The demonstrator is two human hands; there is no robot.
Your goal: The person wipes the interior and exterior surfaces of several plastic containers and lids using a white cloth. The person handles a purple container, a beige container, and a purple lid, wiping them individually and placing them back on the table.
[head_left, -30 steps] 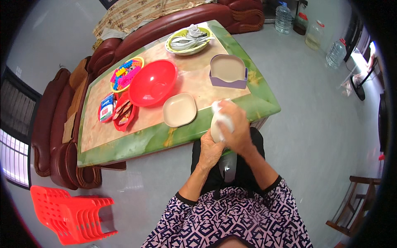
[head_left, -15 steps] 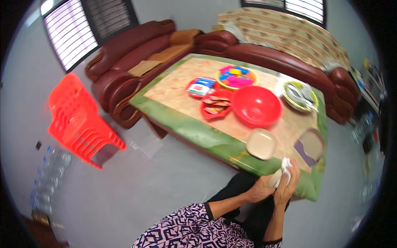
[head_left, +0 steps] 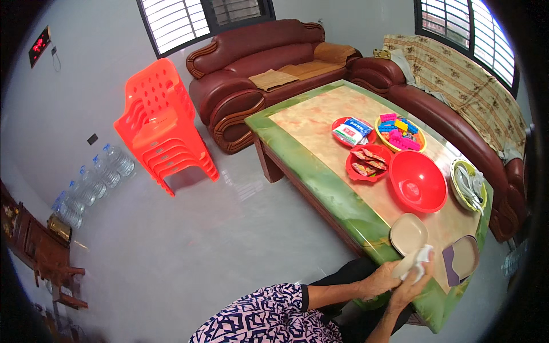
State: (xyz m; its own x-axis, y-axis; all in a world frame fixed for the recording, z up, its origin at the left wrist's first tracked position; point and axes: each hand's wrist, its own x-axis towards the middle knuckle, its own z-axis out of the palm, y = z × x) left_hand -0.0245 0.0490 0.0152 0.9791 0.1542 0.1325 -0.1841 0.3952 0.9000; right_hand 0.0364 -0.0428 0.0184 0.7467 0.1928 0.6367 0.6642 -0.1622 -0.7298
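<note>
Sofas point(head_left: 266, 54) in dark red stand behind a desk point(head_left: 311, 131) with a green marbled border, and a stack of red chairs point(head_left: 163, 123) sits on the floor well to its left. On the desk, a large red bowl point(head_left: 418, 182) stands between a yellow-green bowl point(head_left: 455, 187) of pale spoons and a red dish point(head_left: 355, 173) of snack packets. Just behind are colourful blocks point(head_left: 403, 134) in a yellow-rimmed container and a white-and-blue pack point(head_left: 351, 131) on a red plate. A purple holder point(head_left: 449, 267) with a beige dish lies near the right corner. At the front edge, the left hand point(head_left: 377, 282) is closed around a cream dish point(head_left: 405, 266), just beside a similar tray point(head_left: 409, 234). The right hand point(head_left: 410, 290) presses a white cloth point(head_left: 422, 262) against the cream dish, its fingers bent around it.
</note>
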